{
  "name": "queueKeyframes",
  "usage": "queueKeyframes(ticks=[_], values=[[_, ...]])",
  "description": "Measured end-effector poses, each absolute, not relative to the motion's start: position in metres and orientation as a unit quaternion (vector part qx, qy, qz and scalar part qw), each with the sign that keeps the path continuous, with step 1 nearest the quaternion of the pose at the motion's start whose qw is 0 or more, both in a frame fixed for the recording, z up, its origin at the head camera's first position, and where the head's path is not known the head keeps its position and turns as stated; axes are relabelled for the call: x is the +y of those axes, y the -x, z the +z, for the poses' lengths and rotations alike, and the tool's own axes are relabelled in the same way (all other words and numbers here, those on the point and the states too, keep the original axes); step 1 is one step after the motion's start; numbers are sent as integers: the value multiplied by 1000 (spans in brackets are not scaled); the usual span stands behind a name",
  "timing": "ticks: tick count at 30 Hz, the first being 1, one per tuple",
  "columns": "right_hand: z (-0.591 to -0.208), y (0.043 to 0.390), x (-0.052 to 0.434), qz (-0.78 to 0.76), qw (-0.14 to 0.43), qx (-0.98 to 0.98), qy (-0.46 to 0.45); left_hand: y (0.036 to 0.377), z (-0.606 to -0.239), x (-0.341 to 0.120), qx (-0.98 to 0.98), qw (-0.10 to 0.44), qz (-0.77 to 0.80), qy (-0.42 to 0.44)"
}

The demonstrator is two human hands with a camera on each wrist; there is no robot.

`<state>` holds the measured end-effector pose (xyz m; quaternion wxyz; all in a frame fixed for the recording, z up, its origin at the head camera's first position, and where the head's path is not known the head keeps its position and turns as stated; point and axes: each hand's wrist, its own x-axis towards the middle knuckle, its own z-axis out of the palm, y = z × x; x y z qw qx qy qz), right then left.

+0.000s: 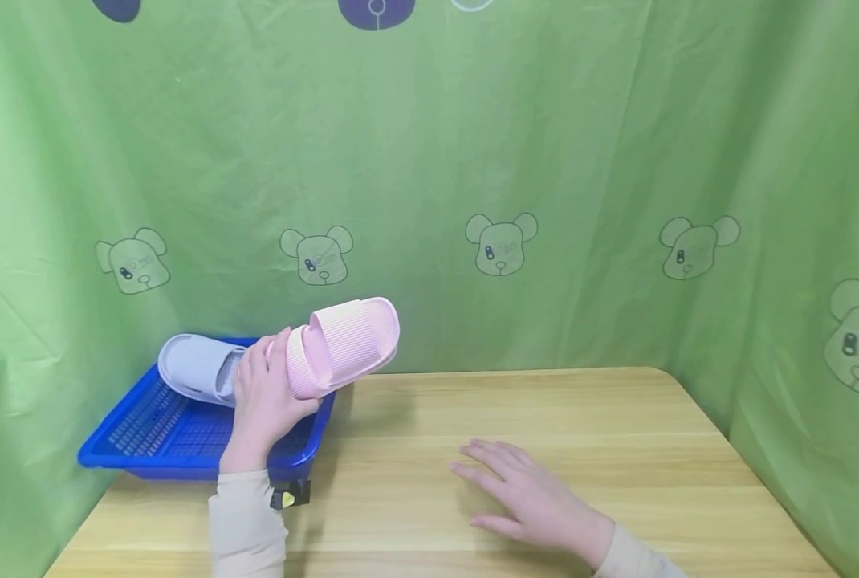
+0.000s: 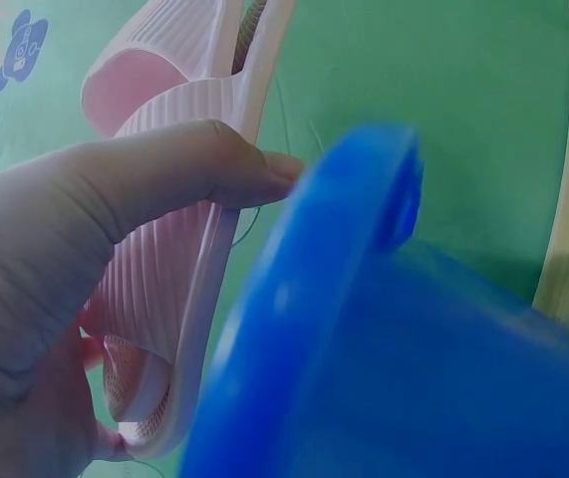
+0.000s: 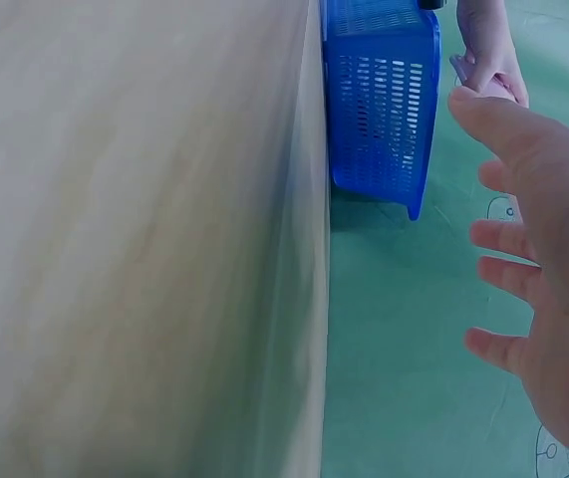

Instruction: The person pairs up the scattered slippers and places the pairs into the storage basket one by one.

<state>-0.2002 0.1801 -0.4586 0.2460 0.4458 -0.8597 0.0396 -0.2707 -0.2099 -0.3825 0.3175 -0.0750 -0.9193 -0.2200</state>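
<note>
My left hand (image 1: 266, 397) grips a pair of pink ribbed slippers (image 1: 353, 337), one fitted into the other, above the right side of a blue plastic basket (image 1: 111, 453). In the left wrist view the thumb lies across the ribbed strap of the pink slippers (image 2: 154, 289), with the basket's blue rim (image 2: 304, 289) close beside it. A light grey-blue slipper (image 1: 194, 365) lies in the basket, its right end hidden behind my left hand. My right hand (image 1: 531, 498) is held over the table with fingers spread, holding nothing.
The basket stands at the left end of a wood-grain table (image 1: 581, 417). A small black item with a yellow mark (image 1: 290, 494) is by its front edge, partly behind the left sleeve. A green curtain (image 1: 429, 144) with bear prints hangs behind and at both sides.
</note>
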Motion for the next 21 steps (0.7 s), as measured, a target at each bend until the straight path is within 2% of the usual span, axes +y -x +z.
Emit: queueKeyframes(ticks=[8, 21], values=[[-458, 202, 176, 41, 252, -854, -454, 268, -381, -224, -918, 332, -205, 74], [-452, 202, 162, 45, 243, -848, -470, 259, -380, -240, -923, 322, -203, 62]])
